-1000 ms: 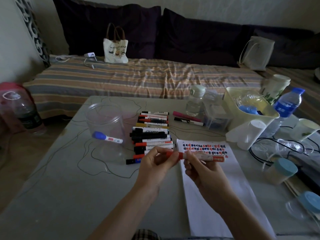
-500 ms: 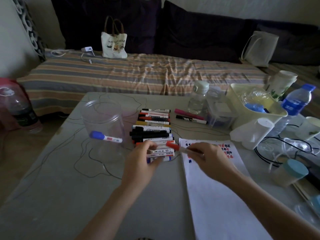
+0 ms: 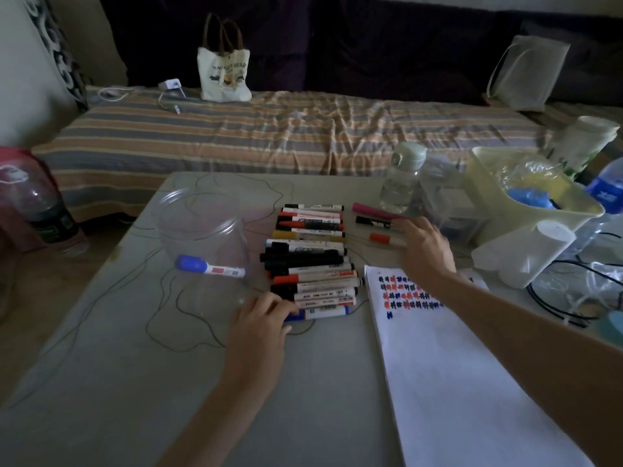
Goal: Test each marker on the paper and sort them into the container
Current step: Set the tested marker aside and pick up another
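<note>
A row of several markers [image 3: 310,257] lies mid-table. My left hand [image 3: 263,321] pinches the cap end of the nearest one, a blue marker [image 3: 323,312], thumb below and fingers above. My right hand [image 3: 424,247] reaches far right and holds the white end of a red marker [image 3: 379,238] lying on the table beside a pink marker [image 3: 371,210] and a black marker [image 3: 372,221]. The clear plastic container [image 3: 202,227] lies on its side at the left with a blue-capped marker [image 3: 209,266] inside. The white paper [image 3: 455,365] carries red and blue scribbles near its top.
A clear bottle [image 3: 401,183], a pale bin [image 3: 569,214] of bags, a tipped white cup [image 3: 526,254] and black cables [image 3: 556,305] crowd the right side. A striped bed [image 3: 269,136] with a tote bag [image 3: 224,72] lies behind the table. A dark bottle [image 3: 43,210] stands left.
My right hand carried the red marker from the paper to the far-right group and laid it down. My left hand let go of its cap and dropped to the blue marker.
</note>
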Motion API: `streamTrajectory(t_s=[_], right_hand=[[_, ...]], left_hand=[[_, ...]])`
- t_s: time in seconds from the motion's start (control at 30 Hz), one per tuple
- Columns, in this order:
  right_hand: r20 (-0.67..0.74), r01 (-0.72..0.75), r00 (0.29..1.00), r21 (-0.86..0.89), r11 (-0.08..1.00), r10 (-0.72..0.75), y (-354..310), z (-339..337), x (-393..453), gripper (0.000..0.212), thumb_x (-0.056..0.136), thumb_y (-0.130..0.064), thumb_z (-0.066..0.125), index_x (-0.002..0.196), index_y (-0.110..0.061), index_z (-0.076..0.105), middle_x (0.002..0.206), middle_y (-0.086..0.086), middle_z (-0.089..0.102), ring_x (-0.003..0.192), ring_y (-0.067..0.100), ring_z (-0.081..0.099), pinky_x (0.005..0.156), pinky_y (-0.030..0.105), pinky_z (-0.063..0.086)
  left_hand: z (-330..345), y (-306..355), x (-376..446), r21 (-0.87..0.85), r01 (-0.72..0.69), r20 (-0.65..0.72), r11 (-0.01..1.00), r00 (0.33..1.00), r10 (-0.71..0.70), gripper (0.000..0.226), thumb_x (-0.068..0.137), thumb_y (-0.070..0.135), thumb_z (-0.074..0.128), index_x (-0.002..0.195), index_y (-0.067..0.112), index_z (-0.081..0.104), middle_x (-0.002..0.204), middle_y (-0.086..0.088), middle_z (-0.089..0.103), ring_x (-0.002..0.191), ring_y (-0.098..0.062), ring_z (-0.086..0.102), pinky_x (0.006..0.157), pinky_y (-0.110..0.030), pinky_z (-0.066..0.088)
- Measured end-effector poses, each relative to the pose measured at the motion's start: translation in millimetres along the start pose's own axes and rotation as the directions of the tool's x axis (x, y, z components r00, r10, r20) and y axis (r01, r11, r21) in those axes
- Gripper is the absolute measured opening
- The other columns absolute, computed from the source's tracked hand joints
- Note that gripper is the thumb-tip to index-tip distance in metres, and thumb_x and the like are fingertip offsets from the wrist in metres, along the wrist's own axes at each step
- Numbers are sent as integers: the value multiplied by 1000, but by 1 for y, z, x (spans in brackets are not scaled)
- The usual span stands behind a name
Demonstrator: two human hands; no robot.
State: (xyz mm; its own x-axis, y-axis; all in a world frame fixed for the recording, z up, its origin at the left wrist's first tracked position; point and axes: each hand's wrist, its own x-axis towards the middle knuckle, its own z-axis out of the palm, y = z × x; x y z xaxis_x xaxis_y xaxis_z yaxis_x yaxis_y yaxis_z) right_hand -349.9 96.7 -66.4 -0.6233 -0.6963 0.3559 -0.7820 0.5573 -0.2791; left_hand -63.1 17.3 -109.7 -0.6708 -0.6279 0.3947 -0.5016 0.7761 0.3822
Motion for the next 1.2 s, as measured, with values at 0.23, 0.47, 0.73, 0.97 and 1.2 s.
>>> streamTrajectory(t_s=[0.23, 0.47, 0.73, 0.97, 1.2], right_hand=[[10, 215, 975, 193, 957, -221, -8, -21, -66, 36, 85, -1, 64, 116, -19, 65, 121, 1, 63, 112, 18, 59, 96, 46, 51], [107, 275, 934, 393, 878, -340, -50, -56, -122, 35, 97, -25, 56, 131, -20, 58, 127, -8, 59, 110, 2, 55, 91, 8, 42], [258, 110, 925, 520, 847, -278, -79, -79, -148, 19, 99, -32, 51, 110, -25, 64, 85, -7, 67, 72, 10, 63, 62, 26, 51], [350, -74, 922, 581, 810, -167, -90, -82, -162, 17, 99, -23, 53, 86, -22, 64, 53, -31, 56, 43, 5, 44, 47, 15, 35], [20, 178, 981, 292, 940, -192, -60, -84, -173, 6, 90, -17, 66, 93, -17, 72, 63, -7, 62, 53, 13, 54, 49, 28, 38]], left_hand=[[-11, 6, -2, -209, 82, 112, 974, 992, -60, 37, 79, -7, 68, 105, 20, 69, 102, 6, 59, 95, -14, 54, 83, -29, 48], [-36, 34, 1, -604, 261, 211, 753, 963, -165, 24, 84, 3, 69, 96, 23, 65, 95, 10, 69, 89, 1, 64, 78, -10, 45], [-51, 74, 2, -858, 480, 405, 184, 851, -334, 11, 87, 4, 67, 92, 14, 70, 85, -4, 73, 83, -16, 67, 76, -22, 54], [-50, 89, -5, -803, 477, 583, -358, 755, -300, 19, 97, 10, 51, 93, 5, 69, 98, -10, 74, 92, -17, 68, 90, -29, 50], [-41, 66, 19, -839, 363, 541, -404, 625, -562, 18, 96, 23, 55, 89, 9, 64, 86, -1, 68, 79, -7, 63, 76, -19, 51]])
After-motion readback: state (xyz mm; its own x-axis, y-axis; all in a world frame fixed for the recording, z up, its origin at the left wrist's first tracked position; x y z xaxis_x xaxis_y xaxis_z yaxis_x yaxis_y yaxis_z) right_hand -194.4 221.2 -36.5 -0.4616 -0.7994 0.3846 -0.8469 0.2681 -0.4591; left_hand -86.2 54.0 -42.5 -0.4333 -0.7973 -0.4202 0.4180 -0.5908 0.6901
